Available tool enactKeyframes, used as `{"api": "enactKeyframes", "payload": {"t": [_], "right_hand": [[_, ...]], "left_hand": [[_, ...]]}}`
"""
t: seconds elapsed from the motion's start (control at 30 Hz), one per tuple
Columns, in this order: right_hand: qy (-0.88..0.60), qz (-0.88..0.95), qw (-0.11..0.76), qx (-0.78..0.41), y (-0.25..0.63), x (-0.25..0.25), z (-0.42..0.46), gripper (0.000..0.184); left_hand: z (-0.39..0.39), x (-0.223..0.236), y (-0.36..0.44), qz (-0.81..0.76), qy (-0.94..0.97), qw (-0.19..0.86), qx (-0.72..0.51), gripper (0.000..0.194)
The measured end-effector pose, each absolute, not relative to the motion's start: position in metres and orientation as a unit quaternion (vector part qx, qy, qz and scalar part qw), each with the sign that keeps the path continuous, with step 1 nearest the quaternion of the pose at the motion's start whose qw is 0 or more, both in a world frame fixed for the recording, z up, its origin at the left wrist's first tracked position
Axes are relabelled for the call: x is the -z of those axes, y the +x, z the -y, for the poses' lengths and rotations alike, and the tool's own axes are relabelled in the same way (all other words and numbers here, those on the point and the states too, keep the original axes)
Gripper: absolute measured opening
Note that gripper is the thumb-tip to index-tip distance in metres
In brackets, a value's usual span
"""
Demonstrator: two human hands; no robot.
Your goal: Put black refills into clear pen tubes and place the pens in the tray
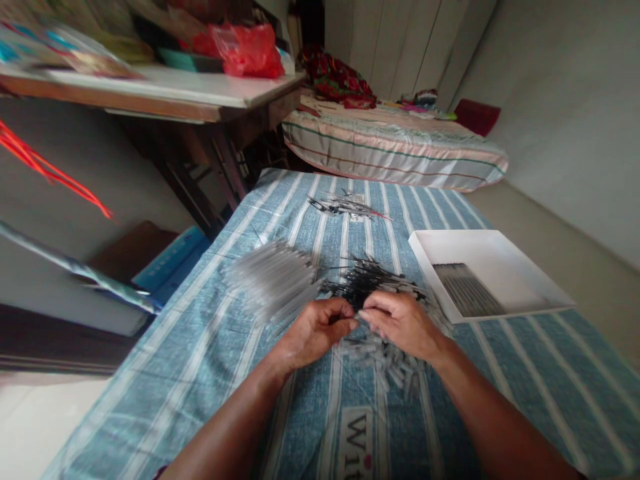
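Observation:
My left hand (320, 328) and my right hand (400, 323) meet fingertip to fingertip over the middle of the table. Both are closed in a pinch, and what they hold is too small and hidden to make out. Just beyond them lies a heap of thin black-ended sticks (357, 277), like pen refills. Left of it is a stack of clear, slender plastic tubes (275, 277), like pen barrels. Short grey translucent pieces (385, 360), like pen caps, are scattered beneath and nearer than my right hand.
To the right, a shallow white box (520, 273) holds a neat row of dark-cored sticks (467, 290). Farther back are loose thin pieces (345, 207) on the striped blue cloth (200, 353). A side table (200, 93) with a red plastic bag (250, 53) stands left; a bed (400, 147) is behind.

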State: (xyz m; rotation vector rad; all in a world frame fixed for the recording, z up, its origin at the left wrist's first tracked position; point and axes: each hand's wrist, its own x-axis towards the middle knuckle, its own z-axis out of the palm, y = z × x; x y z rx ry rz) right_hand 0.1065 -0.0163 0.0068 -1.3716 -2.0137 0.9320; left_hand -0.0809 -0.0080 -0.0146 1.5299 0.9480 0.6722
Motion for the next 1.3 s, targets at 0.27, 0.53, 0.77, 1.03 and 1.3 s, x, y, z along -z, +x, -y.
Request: {"api": "enactKeyframes", "payload": {"t": [0.27,0.53,0.77,1.03,1.3], "right_hand": [[-0.5,0.732,0.251,-0.389,0.108,-0.009,0.017,0.026],[-0.506,0.7,0.26,-0.432,0.105,-0.008,0.018,0.021],[-0.522,0.67,0.271,-0.453,0.103,-0.015,0.013,0.023],[-0.536,0.675,0.262,-0.434,0.105,-0.016,0.01,0.028],[-0.531,0.681,0.261,-0.431,0.11,-0.009,0.007,0.034]], "left_hand": [[0.011,0.008,-0.078,-0.407,0.651,0.573,-0.286,0.015],[0.012,0.01,-0.075,-0.4,0.644,0.557,-0.339,0.013],[0.009,0.006,-0.079,-0.398,0.728,0.441,-0.341,0.013],[0.005,0.003,-0.085,-0.352,0.789,0.414,-0.287,0.021],[0.004,0.004,-0.084,-0.406,0.747,0.416,-0.321,0.014]]}}
